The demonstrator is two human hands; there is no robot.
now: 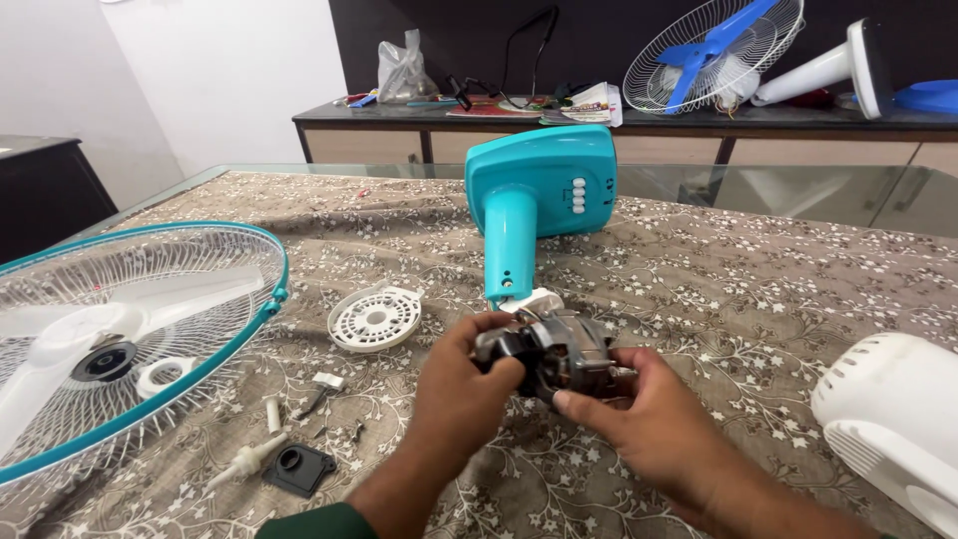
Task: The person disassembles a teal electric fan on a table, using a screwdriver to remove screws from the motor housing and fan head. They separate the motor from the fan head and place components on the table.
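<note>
While clasped from both sides, fan motor (pixel 554 349) in left hand (pixel 461 384) and right hand (pixel 639 409), each grip closed around it.

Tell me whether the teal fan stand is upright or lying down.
Lying down: the teal fan stand rests tipped on the patterned tablecloth, its neck pointing toward the motor in both hands.

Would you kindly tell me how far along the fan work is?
Done: guard and blade lie aside, white rear cover off, small parts loose. In hand: left hand and right hand hold the motor at the teal stand. Left: the motor remains attached.
</note>
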